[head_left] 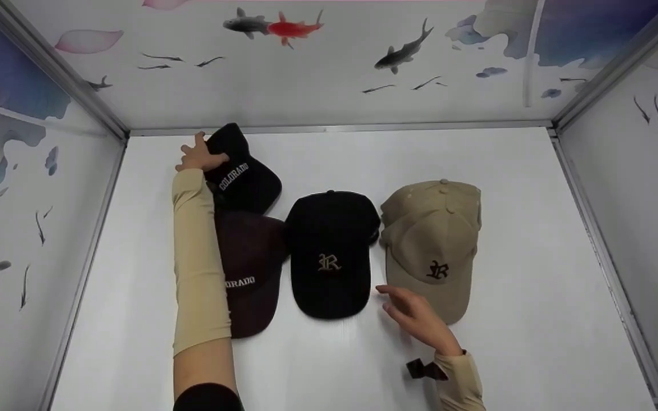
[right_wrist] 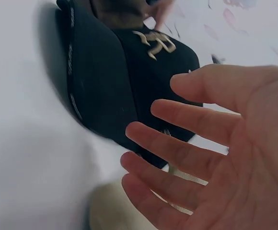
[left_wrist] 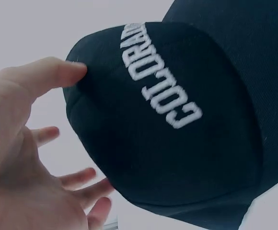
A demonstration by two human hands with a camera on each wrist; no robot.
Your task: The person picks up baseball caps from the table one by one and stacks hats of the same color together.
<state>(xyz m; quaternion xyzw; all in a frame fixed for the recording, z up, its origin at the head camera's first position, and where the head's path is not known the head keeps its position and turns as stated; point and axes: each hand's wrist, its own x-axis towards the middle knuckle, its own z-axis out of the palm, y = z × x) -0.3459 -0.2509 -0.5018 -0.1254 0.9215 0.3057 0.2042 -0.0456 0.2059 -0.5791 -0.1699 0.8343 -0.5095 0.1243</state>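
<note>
At the back left, my left hand (head_left: pixel 202 157) touches a black cap (head_left: pixel 249 185) with white COLORADO lettering. The left wrist view shows the thumb against the crown of this cap (left_wrist: pixel 167 148), with the other fingers spread by its edge. A dark maroon cap (head_left: pixel 255 251), its lettering partly hidden by my left sleeve, lies in front of it. My right hand (head_left: pixel 417 319) hovers with loosely extended fingers between a black cap (head_left: pixel 332 228) bearing a pale R and a beige cap (head_left: pixel 443 240) bearing a dark R. The right wrist view shows nothing in that hand (right_wrist: pixel 254 143).
The caps lie on a white table (head_left: pixel 534 274). Printed panels with fish (head_left: pixel 400 54) close off the back and both sides, framed by metal rails (head_left: pixel 329 129). A small dark object (head_left: pixel 425 370) is at my right wrist.
</note>
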